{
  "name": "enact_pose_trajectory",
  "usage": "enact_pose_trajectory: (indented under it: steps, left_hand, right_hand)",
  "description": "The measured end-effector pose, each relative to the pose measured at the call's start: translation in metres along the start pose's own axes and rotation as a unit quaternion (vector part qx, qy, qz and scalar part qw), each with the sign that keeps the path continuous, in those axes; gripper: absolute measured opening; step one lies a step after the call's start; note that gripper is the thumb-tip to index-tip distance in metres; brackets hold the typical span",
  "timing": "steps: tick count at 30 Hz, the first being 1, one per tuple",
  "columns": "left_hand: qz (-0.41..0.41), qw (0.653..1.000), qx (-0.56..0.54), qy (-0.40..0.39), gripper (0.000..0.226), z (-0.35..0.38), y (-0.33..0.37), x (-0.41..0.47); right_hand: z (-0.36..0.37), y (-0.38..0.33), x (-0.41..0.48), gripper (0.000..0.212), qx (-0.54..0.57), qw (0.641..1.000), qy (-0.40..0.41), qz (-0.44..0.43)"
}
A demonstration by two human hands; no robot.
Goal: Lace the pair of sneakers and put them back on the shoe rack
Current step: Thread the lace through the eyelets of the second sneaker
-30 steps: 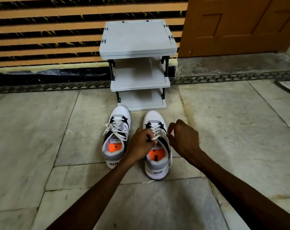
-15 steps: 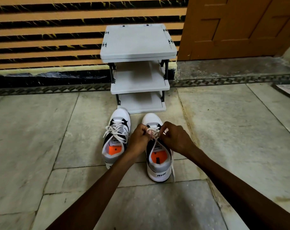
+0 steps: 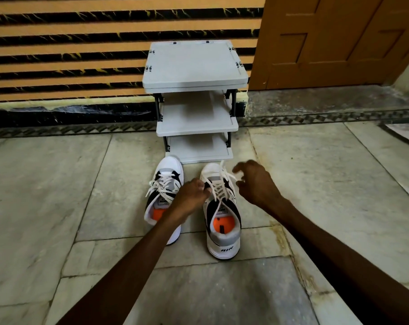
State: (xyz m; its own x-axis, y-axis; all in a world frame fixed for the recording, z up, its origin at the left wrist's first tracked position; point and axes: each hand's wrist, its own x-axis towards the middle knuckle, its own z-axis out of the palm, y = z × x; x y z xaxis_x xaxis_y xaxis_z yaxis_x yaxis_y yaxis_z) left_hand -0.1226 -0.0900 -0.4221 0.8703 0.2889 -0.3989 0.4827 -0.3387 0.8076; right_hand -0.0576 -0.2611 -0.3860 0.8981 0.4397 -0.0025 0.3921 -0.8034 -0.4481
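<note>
The left hand (image 3: 191, 195) is bunched up with its fingertips pressed against the inner side of the right sneaker (image 3: 221, 212), pinched at the lace (image 3: 218, 184) near the eyelets, though what exactly sits between those fingers is too small to make out. The right hand (image 3: 255, 182) hovers just off the other side of that same shoe, fingers curled and spread apart, gripping nothing, close to the laces but not clearly touching them. The two hands sit apart, with the laced front of the shoe between them. One loose end of white lace runs forward over the toe, away from the hands. Under the left wrist and forearm lies the left sneaker (image 3: 163, 195), partly covered by the arm, its white laces crossed over a grey and black tongue and its orange insole showing. The right sneaker shows the same orange insole behind the hands, with dark lettering on its heel. Both shoes stand side by side, upright, toes pointing away from the person, on the pale stone floor (image 3: 58, 207). Just beyond the toes stands the grey shoe rack (image 3: 195, 66), three shelves stacked on black posts, its bottom shelf near the shoe tips. Past the rack is a striped orange and black wall (image 3: 70, 43), and off beyond the right hand a brown wooden door (image 3: 339, 38).
</note>
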Motion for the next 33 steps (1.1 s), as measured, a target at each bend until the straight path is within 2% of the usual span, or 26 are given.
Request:
enact_pose_trajectory:
  steps: [1,2,4,6,10,12,15,17,19,22,24,26,30,33]
  left_hand:
    - [0.004,1.0,0.006,-0.013,0.012,0.002,-0.003,-0.005]
    - [0.008,1.0,0.012,-0.025,0.005,0.004,-0.004,-0.009]
    - [0.035,0.998,0.043,-0.02,0.008,0.011,-0.009,-0.009]
    - [0.057,0.996,0.073,-0.004,0.016,0.016,-0.009,-0.009]
    - [0.027,0.999,-0.02,-0.017,0.016,0.018,-0.007,-0.008]
    - [0.007,0.997,-0.074,-0.019,0.02,0.018,-0.007,-0.009]
    - [0.007,0.994,-0.104,-0.027,0.012,0.015,-0.006,-0.009]
    - [0.023,0.993,-0.111,-0.039,0.008,0.012,-0.002,-0.01]
    - [0.039,0.99,-0.128,-0.041,0.009,0.008,0.006,-0.007]
    - [0.108,0.984,-0.143,-0.005,0.009,0.0,0.021,-0.001]
    - [0.173,0.978,-0.115,0.025,0.008,-0.006,0.028,0.004]
    - [0.212,0.974,-0.064,0.035,0.015,-0.011,0.033,0.008]
    - [0.202,0.979,0.031,-0.018,0.025,-0.016,0.031,0.013]
    - [0.208,0.968,0.133,-0.029,0.018,-0.016,0.011,0.014]
  right_hand:
    - [0.007,0.002,-0.001,0.02,-0.005,0.999,-0.013,0.031]
    - [0.014,0.002,-0.004,0.02,0.004,0.998,-0.033,0.06]
    - [0.027,0.004,-0.008,0.035,0.057,0.99,-0.079,0.101]
    - [0.036,0.003,-0.012,0.038,0.095,0.988,-0.074,0.099]
    - [0.046,0.001,-0.013,0.02,0.226,0.969,-0.041,0.096]
    - [0.044,0.001,-0.012,0.023,0.279,0.951,-0.043,0.124]
    - [0.038,0.001,-0.008,0.021,0.326,0.934,-0.032,0.141]
    - [0.033,0.001,-0.005,0.018,0.297,0.948,-0.028,0.111]
    - [0.032,0.002,-0.002,0.018,0.221,0.971,-0.064,0.059]
    - [0.03,0.0,0.001,0.012,0.138,0.983,-0.122,-0.012]
    - [0.031,-0.004,0.002,0.01,0.112,0.983,-0.139,-0.052]
    - [0.033,-0.009,0.003,0.019,0.115,0.983,-0.129,-0.06]
    - [0.029,-0.013,0.006,0.026,0.185,0.981,-0.053,-0.007]
    - [0.022,-0.008,0.006,0.024,0.246,0.967,-0.009,0.057]
